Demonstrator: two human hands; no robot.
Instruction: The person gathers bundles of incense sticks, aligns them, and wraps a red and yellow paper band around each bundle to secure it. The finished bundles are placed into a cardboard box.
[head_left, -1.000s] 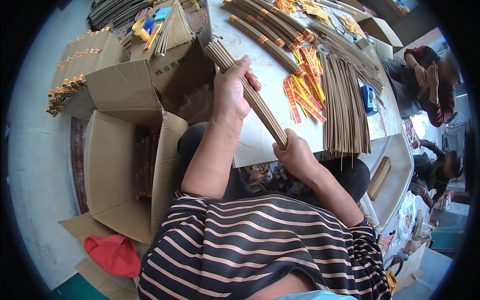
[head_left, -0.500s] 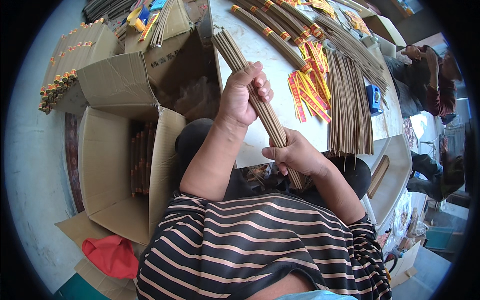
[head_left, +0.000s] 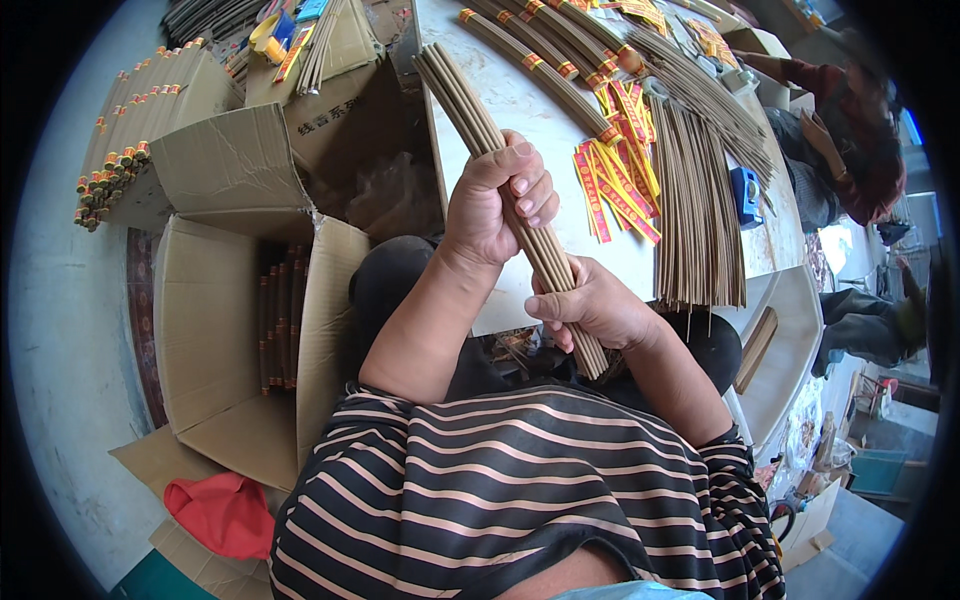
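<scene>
A long bundle of brown incense sticks (head_left: 470, 100) runs from the table's far left down toward my lap. My left hand (head_left: 495, 200) is wrapped around its middle. My right hand (head_left: 590, 305) grips it nearer the lower end, just past the edge of the white table (head_left: 520, 90). Loose brown sticks (head_left: 695, 210) lie fanned out on the table to the right. Yellow and red paper bands (head_left: 615, 180) lie between them and the held bundle. Several banded bundles (head_left: 540, 50) lie further back.
An open cardboard box (head_left: 210, 330) holding banded bundles stands on the floor at my left, a stack of finished bundles (head_left: 130, 130) beyond it. A red cloth (head_left: 225, 510) lies at lower left. Another person (head_left: 850, 150) sits at the table's far right. A blue object (head_left: 746, 190) lies beside the loose sticks.
Both hands have drawn the bundle closer to my body. My left hand has slid up and closed tighter around it; the right hand stays on the lower end.
</scene>
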